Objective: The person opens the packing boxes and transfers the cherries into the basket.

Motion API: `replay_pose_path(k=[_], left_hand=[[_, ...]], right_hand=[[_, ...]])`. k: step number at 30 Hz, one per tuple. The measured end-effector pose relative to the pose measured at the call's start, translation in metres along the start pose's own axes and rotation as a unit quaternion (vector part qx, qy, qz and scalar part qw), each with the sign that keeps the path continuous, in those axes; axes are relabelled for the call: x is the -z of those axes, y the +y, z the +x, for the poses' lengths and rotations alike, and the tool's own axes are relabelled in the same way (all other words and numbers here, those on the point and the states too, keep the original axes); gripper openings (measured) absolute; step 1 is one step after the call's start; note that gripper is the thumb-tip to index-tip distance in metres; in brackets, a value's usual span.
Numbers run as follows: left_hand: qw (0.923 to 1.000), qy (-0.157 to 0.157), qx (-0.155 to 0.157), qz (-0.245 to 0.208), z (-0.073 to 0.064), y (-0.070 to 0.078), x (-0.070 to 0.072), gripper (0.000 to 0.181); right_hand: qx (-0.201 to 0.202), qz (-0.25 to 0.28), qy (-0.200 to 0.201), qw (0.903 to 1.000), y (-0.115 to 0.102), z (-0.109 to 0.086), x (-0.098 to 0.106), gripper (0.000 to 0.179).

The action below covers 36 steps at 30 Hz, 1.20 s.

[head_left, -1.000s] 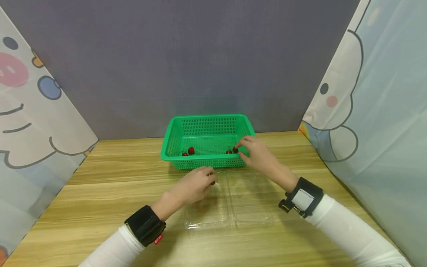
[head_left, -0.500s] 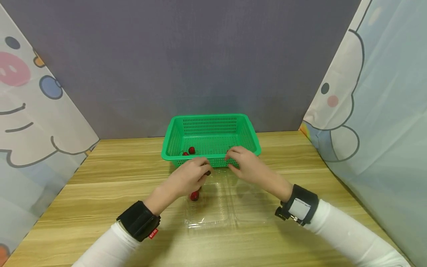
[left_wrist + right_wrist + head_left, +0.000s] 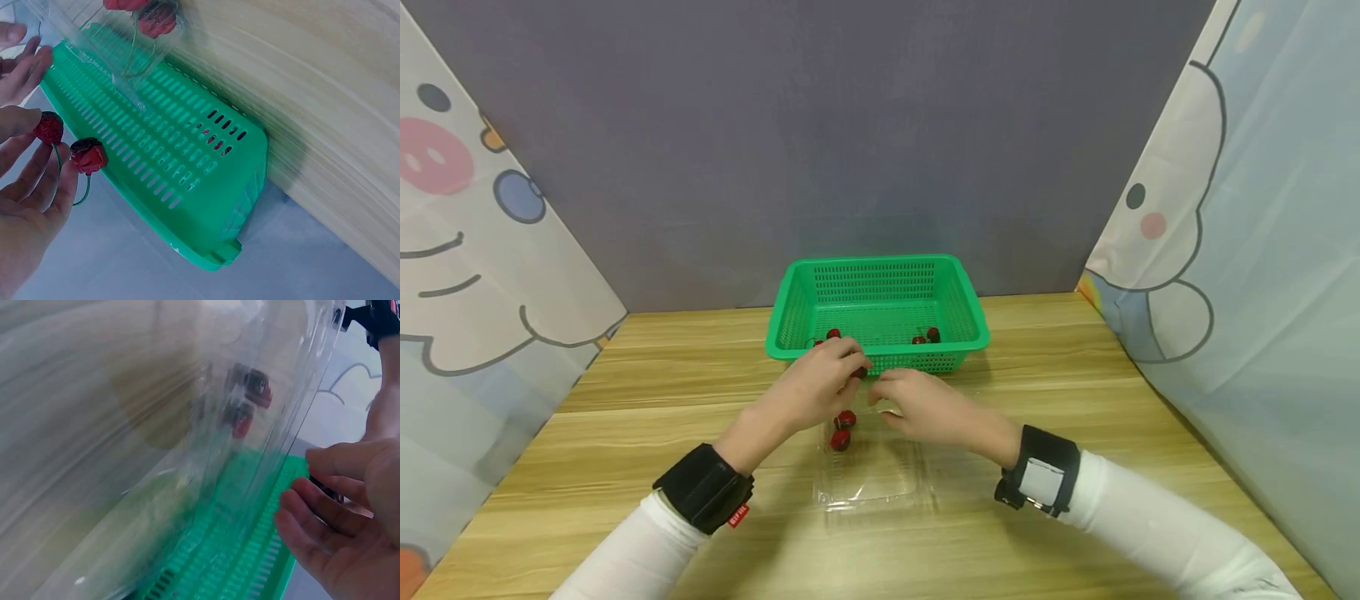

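Observation:
My left hand (image 3: 818,385) is over the far left part of a clear plastic clamshell box (image 3: 872,503), beside the basket's front rim. Its thumb and fingers pinch a dark red cherry (image 3: 49,128); a second cherry (image 3: 89,155) with a green stem hangs against the fingers. Two more cherries (image 3: 840,440) lie in the box's left side. My right hand (image 3: 928,408) hovers over the box, fingers loosely bent, with no cherry visible in its grasp. Behind stands a green basket (image 3: 880,354) with a cherry (image 3: 933,334) and another beside it at right, others at left.
The basket stands against a grey back panel (image 3: 880,150). Printed cartoon cloths (image 3: 1262,250) flank the wood-grain table (image 3: 625,417) on both sides. The transparent box is hard to make out against the wood, and its right half lies beneath my right forearm.
My right hand has left the basket's right side and come left and nearer, over the box. My left hand has moved up and slightly left, uncovering two cherries in the box.

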<state>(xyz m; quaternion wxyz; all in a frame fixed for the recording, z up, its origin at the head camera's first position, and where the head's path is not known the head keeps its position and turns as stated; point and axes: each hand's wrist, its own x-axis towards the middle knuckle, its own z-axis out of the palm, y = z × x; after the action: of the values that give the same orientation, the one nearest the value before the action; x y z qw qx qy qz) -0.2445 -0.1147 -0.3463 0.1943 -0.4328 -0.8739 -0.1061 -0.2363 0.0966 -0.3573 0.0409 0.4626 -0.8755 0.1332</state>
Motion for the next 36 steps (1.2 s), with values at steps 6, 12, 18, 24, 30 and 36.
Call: replay_pose_path(k=[6, 12, 18, 24, 30, 36], left_hand=[[0.9995, 0.023, -0.003, -0.020, 0.003, -0.004, 0.002, 0.017], [0.9989, 0.036, 0.002, -0.031, 0.005, -0.008, 0.002, 0.019], [0.9981, 0.052, 0.002, -0.034, 0.008, -0.010, 0.004, 0.019], [0.9976, 0.059, 0.011, -0.034, 0.012, -0.012, 0.007, 0.020], [0.9967, 0.064, 0.029, -0.040, 0.013, -0.016, 0.011, 0.019], [0.9946, 0.087, 0.036, -0.044, 0.016, -0.022, 0.013, 0.019]], right_hand=[[0.025, -0.002, -0.048, 0.9985, -0.007, 0.010, -0.012, 0.019], [0.039, -0.004, -0.070, 0.9968, -0.014, 0.019, -0.021, 0.022], [0.062, -0.022, -0.085, 0.9942, -0.020, 0.026, -0.029, 0.024], [0.073, -0.034, -0.107, 0.9909, -0.024, 0.027, -0.035, 0.027], [0.079, -0.068, -0.127, 0.9865, -0.028, 0.028, -0.037, 0.031], [0.083, -0.106, -0.132, 0.9821, -0.032, 0.029, -0.039, 0.031]])
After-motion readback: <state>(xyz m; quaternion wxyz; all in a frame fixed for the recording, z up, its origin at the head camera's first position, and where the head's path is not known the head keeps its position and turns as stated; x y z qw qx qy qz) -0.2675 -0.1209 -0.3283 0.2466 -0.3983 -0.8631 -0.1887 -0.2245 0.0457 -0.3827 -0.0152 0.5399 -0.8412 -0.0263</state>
